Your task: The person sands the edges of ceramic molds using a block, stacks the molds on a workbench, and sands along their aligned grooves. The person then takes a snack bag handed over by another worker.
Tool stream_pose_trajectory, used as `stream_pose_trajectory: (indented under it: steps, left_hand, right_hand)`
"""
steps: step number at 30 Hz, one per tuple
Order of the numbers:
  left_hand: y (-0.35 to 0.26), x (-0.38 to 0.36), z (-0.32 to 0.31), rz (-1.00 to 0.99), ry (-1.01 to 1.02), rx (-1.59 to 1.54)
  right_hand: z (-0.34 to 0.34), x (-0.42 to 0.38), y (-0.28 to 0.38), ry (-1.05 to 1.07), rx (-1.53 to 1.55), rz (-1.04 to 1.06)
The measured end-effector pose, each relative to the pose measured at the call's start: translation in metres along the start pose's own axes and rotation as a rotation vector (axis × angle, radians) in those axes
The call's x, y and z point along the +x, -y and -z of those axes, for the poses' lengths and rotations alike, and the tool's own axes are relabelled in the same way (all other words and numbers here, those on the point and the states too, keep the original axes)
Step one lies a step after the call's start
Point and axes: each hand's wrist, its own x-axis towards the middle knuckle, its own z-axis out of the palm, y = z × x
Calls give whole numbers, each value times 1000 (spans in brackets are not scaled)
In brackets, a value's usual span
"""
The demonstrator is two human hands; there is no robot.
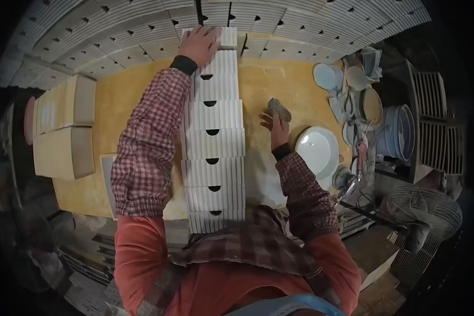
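A row of white ribbed blocks (214, 145) with small dark half-round notches runs away from me down the middle of the table. My left hand (199, 46) lies over the block at the far end, its fingers stretched across the top. To the right of the row, above the table, my right hand (277, 129) grips a grey-brown sponge-like lump (279, 109) between thumb and fingers; some of its other fingers stick out to the left. A white basin (317, 152) with pale liquid stands just right of that hand.
Stacked ribbed blocks (142, 31) wall off the table's far side. Two cream blocks (63, 152) sit left. At right are bowls and tools around a brown dish (371, 105), a blue bucket (397, 131) and a fan (424, 210). The yellowish tabletop (268, 79) shows between.
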Motion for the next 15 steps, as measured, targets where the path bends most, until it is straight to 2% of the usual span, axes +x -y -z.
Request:
stream_pose_trajectory:
  steps: [1, 2, 3, 4, 6, 7, 9, 10, 11, 12, 13, 14, 15]
  left_hand:
    - [9, 2, -25, -23, -107, 5]
    - [0, 5, -5, 23, -17, -10]
    - [7, 6, -16, 10, -32, -24]
    - [16, 6, -26, 4, -14, -22]
    - [1, 2, -8, 59, 28, 34]
    - [-1, 4, -8, 72, 26, 36]
    - [2, 9, -9, 39, -27, 34]
    - [0, 8, -9, 90, 38, 48]
    - [-7, 10, 0, 141, 98, 67]
    - [0, 8, -5, 137, 63, 62]
    - [0, 7, -4, 162, 83, 44]
    - [-3, 7, 2, 187, 106, 29]
    - [0, 7, -5, 126, -79, 46]
  right_hand:
    - [3, -22, 17, -45, -13, 49]
    - [23, -34, 12, -68, -10, 64]
    - [42, -48, 10, -88, -11, 76]
    - [43, -66, 29, -206, -97, 130]
    - [90, -88, 20, -283, -178, 177]
    - [96, -99, 24, -427, -188, 228]
    - [133, -113, 23, -516, -476, 55]
    - [141, -118, 21, -529, -415, 158]
    - [151, -121, 21, -487, -567, 56]
    - [161, -123, 21, -439, -714, -48]
    - [163, -122, 12, -483, -731, 45]
    - [163, -118, 11, -440, -861, 122]
    - [154, -113, 18, -392, -989, 202]
